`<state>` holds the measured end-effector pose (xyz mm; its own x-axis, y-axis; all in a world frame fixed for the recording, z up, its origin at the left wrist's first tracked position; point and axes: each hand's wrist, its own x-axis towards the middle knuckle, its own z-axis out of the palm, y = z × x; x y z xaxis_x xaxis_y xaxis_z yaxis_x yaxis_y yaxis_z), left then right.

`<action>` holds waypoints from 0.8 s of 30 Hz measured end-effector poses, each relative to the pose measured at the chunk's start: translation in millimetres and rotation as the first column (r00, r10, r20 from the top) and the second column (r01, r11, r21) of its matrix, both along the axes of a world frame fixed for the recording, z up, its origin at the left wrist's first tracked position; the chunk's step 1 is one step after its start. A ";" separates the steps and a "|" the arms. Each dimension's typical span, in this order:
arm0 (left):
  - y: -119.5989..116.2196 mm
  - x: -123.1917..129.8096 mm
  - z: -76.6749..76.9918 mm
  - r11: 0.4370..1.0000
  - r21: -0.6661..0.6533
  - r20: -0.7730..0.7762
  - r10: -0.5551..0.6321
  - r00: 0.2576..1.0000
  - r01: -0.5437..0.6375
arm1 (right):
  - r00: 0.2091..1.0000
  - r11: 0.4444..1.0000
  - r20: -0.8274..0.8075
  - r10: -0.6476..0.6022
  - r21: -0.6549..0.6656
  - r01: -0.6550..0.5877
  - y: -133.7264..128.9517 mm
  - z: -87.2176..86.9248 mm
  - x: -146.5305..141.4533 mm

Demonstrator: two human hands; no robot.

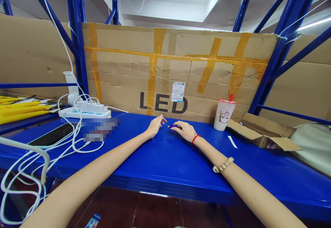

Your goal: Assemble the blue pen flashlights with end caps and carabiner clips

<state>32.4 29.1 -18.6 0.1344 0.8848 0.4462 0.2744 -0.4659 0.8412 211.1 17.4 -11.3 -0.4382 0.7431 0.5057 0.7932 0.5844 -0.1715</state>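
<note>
Near the back of the blue table, my right hand is closed on a small dark pen-like object, whose metallic tip points left. A red string and a beaded bracelet circle that arm. My left hand rests on its side just left of the tip, fingers loosely curled and apart, with nothing visible in it. A small gap separates the two hands.
Behind stands a taped cardboard sheet. To the right are a white cup, a paper strip and an open carton. At left lie a power strip, white cables and a phone.
</note>
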 end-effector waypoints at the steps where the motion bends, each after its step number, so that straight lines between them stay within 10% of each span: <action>1: 0.1 -0.1 0.0 1.000 0.000 0.000 0.000 1.000 0.000 | 1.000 1.000 -0.005 0.002 -0.003 -0.002 0.0 0.0 0.0; 24: 2.3 -0.5 -2.1 1.000 0.016 -0.011 -0.006 1.000 0.006 | 0.999 0.999 -0.003 0.037 -0.011 -0.037 2.7 -1.7 0.1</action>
